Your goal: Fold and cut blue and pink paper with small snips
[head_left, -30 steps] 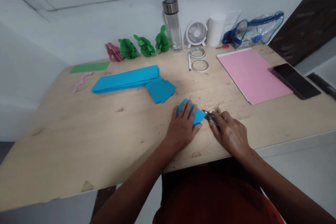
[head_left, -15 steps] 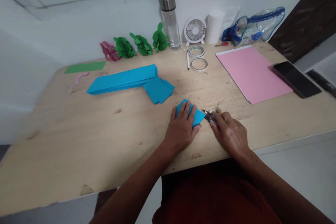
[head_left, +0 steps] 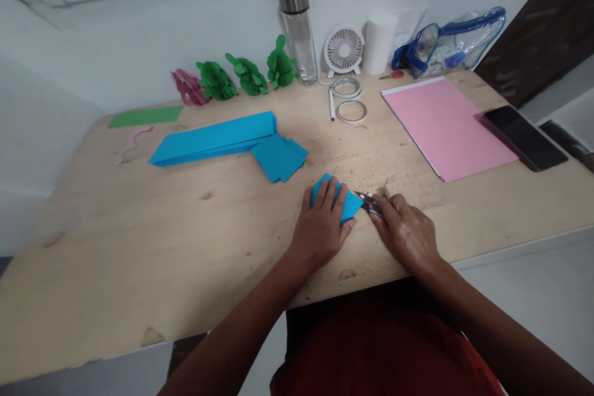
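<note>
Under my left hand (head_left: pixel 320 223) a folded piece of blue paper (head_left: pixel 351 205) is pinned to the table, fingers over its top and thumb along the near edge. My right hand (head_left: pixel 403 226) is closed around small snips (head_left: pixel 367 199), whose handles are mostly hidden. Their short dark blades point left, right beside the paper's right corner; whether they touch it I cannot tell. A little further back lie a stack of cut blue paper pieces (head_left: pixel 279 159) and a long folded blue paper strip (head_left: pixel 213 139).
Along the wall stand green paper leaves (head_left: pixel 216 80), a pink paper piece (head_left: pixel 189 88), a glass bottle (head_left: pixel 299 37), a fan (head_left: pixel 344 49) and a clear bag (head_left: pixel 457 46). Tape rolls (head_left: pixel 351 111), a pen (head_left: pixel 331 104), pink paper (head_left: pixel 445 130) and a phone (head_left: pixel 524 136) lie on the table.
The view has shifted very slightly. Both hands, the blue paper and the snips stay almost where they were.
</note>
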The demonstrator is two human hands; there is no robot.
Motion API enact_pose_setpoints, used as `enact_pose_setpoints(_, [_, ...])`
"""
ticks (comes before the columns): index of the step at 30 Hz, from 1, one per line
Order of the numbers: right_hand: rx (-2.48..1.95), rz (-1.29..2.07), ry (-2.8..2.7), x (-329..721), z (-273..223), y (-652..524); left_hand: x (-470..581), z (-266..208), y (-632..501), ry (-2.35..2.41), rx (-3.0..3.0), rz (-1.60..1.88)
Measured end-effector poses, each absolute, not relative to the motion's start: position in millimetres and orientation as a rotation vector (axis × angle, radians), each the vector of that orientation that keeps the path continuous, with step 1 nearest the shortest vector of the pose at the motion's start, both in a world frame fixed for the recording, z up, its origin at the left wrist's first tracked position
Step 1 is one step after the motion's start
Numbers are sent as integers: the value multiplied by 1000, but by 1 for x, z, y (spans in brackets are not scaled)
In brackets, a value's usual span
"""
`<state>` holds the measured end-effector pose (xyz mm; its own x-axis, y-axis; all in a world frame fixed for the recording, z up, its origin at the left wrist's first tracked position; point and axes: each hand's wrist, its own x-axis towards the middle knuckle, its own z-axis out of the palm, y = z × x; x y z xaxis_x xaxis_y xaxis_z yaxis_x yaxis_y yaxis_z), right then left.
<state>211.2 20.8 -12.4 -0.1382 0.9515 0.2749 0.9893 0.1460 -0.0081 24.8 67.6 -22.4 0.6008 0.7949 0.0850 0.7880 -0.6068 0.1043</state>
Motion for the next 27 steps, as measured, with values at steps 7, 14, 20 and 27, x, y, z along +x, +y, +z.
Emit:
enact_pose_setpoints(7, [-1850, -282, -2256, 211, -17, 26, 24, -21, 67, 1363, 2757, 186])
enact_pose_setpoints(14, [-1841, -300, -2226, 211, -17, 28, 24, -23, 67, 1363, 2753, 199])
enact_pose_setpoints(20, [-1839, -289, -2207, 211, -14, 27, 24, -23, 67, 1361, 2749, 229])
enact_pose_setpoints(27, [-1855, -292, -2169, 211, -13, 26, 24, -22, 66, 1340, 2727, 280])
